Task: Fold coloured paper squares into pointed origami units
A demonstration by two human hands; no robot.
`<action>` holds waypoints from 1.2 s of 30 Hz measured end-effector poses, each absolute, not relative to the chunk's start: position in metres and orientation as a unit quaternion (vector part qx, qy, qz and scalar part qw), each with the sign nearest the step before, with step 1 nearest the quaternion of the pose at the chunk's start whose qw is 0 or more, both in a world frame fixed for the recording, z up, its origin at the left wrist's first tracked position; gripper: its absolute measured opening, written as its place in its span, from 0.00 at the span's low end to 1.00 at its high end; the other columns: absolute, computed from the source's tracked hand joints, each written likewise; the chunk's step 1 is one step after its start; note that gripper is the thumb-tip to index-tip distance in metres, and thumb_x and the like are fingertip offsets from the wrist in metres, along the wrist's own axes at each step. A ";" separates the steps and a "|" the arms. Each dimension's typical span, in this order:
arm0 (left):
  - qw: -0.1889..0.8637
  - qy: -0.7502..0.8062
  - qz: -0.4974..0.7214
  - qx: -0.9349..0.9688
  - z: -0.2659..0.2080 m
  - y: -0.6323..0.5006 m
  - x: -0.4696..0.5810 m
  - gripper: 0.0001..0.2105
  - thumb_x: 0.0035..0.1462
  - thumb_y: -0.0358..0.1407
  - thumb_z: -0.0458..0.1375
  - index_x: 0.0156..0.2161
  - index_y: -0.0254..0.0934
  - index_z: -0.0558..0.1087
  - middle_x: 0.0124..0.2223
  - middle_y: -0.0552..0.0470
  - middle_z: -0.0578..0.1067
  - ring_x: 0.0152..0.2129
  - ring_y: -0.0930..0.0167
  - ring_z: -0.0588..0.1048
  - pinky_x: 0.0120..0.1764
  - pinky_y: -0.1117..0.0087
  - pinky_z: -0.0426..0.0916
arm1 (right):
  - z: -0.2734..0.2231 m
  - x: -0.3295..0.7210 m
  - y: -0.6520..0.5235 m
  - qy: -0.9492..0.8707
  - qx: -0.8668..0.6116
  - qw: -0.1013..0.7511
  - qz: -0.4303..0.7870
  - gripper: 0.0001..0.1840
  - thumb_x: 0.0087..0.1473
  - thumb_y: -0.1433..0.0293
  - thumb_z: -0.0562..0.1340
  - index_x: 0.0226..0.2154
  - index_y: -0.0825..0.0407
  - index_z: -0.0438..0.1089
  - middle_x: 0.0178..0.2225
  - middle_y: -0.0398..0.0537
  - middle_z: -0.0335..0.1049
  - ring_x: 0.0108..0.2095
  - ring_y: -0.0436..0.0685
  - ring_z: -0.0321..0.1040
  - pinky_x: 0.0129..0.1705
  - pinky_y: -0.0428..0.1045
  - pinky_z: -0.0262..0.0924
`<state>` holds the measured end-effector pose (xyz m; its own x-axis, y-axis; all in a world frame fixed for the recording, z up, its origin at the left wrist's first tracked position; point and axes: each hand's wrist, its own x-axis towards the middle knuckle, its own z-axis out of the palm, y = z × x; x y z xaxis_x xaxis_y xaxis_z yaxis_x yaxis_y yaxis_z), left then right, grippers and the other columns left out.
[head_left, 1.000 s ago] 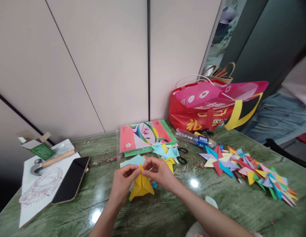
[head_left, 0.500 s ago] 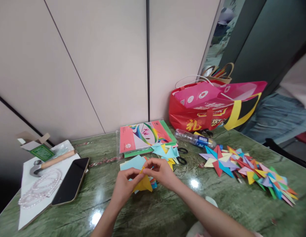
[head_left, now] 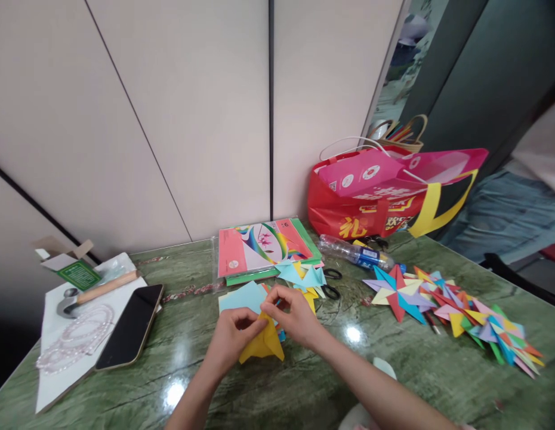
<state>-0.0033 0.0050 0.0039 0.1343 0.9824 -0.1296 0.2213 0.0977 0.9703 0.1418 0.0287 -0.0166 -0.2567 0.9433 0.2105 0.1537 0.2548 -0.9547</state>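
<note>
Between my two hands is a yellow sheet of origami paper (head_left: 262, 345), partly folded, with creased flaps hanging below the fingers. My left hand (head_left: 236, 332) pinches its upper left part between thumb and fingers. At the top corner my right hand (head_left: 290, 310) pinches the same paper. Behind the hands lies a stack of loose paper with a light blue sheet (head_left: 245, 297) on top. Folded blue and yellow paper pieces (head_left: 301, 274) lie just beyond my right hand, over black-handled scissors (head_left: 332, 291).
Left: a hammer (head_left: 108, 288), bead strings (head_left: 76, 340) and a phone (head_left: 130, 325). Back: a paper pack (head_left: 241, 254), a plastic bottle (head_left: 349, 251) and a red bag (head_left: 367, 209). Right: several folded paper stars (head_left: 397, 292). A person in jeans (head_left: 505, 209) is beyond the table.
The yellow paper hangs lower and shows more of its surface, its flaps spread wider. Both hands still pinch it, with the fingers slightly shifted. The view has moved slightly.
</note>
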 end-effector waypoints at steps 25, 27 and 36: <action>0.606 0.511 0.461 0.399 -0.005 0.012 -0.019 0.12 0.36 0.37 0.66 0.30 0.33 0.76 0.25 0.51 0.77 0.21 0.73 0.73 0.25 0.75 0.66 | -0.020 0.147 0.034 -0.707 -0.359 0.412 0.448 0.12 0.47 0.77 0.54 0.29 0.53 0.73 0.29 0.46 0.69 0.29 0.49 0.65 0.26 0.41 0.59; 0.623 0.502 0.445 0.402 -0.005 0.012 -0.020 0.14 0.36 0.36 0.66 0.31 0.33 0.76 0.27 0.49 0.78 0.23 0.71 0.74 0.27 0.74 0.67 | -0.020 0.147 0.035 -0.717 -0.362 0.413 0.430 0.12 0.46 0.79 0.55 0.29 0.54 0.73 0.29 0.46 0.69 0.29 0.49 0.65 0.25 0.41 0.59; 0.580 0.512 0.455 0.440 -0.005 0.013 -0.019 0.13 0.33 0.33 0.67 0.29 0.32 0.76 0.28 0.48 0.79 0.26 0.67 0.76 0.30 0.72 0.69 | -0.024 0.149 0.035 -0.689 -0.351 0.386 0.503 0.09 0.43 0.76 0.59 0.31 0.54 0.71 0.30 0.45 0.68 0.28 0.50 0.67 0.25 0.42 0.62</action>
<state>-0.0187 0.0130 -0.0047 0.0611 0.9792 -0.1935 -0.0770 0.1979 0.9772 0.1492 0.0345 -0.0244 -0.4554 0.8722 0.1787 0.0955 0.2474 -0.9642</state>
